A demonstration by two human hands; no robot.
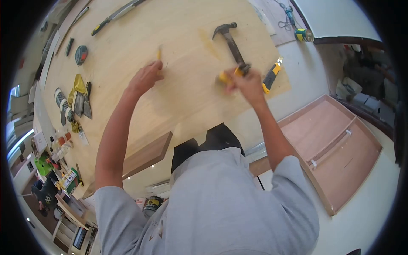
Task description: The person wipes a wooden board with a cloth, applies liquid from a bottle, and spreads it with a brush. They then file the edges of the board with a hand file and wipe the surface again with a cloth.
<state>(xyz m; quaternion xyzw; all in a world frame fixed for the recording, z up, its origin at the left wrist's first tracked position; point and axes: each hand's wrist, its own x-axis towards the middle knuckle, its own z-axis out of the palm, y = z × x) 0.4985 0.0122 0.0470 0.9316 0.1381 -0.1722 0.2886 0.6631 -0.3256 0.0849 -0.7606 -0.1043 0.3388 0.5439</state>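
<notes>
Over the plywood sheet [127, 55], my left hand [146, 78] is closed with fingertips pinched. A thin yellow stick [159, 53], perhaps a pencil, sticks out beyond those fingers. My right hand [248, 85] is curled and smeared by motion, over the grip end of a claw hammer [233, 44]. The hammer's head points away from me. A blurred yellow thing [222, 77] shows at the right fingers; its kind cannot be made out. Just right of that hand lies a yellow and grey utility knife [272, 76].
A tape measure [80, 55], handsaw [108, 23], putty knife [88, 102] and yellow cloth [77, 90] lie to the left. A wooden board [148, 155] is at the near edge. Right stands a shallow wooden tray [306, 159]; a can [304, 35] stands beyond. A person [44, 193] is far left.
</notes>
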